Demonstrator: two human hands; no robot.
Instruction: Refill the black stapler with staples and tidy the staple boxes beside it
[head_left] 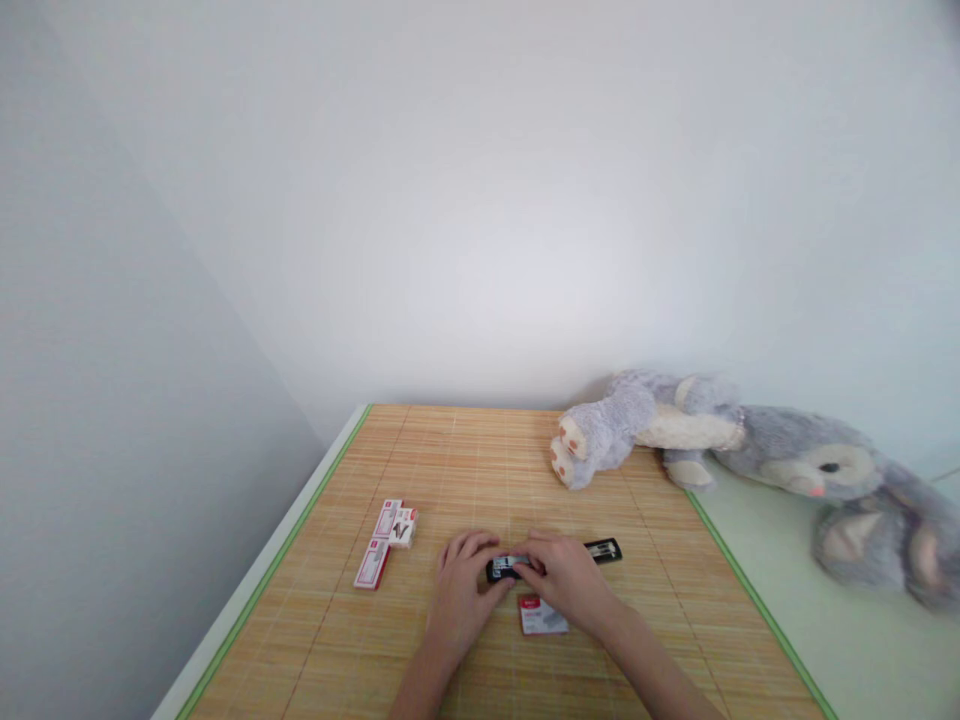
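Observation:
A black stapler [501, 569] lies opened out flat on the mat, its metal parts showing at both ends and its middle covered by my right hand. My left hand [466, 578] curls round the stapler's left end, thumb and fingers closed against it. Over the middle of the stapler, my right hand [559, 572] has its thumb and fingertips pinched together; whatever is between them is too small to make out. Just below the right hand lies a red and white staple box [543, 617], partly beside the wrist.
Two long red and white boxes [372, 563] and a smaller white box [403, 528] sit together at the left. A grey plush rabbit [675, 420] lies across the back right corner of the bamboo mat [465, 460]. A wall [480, 220] rises behind.

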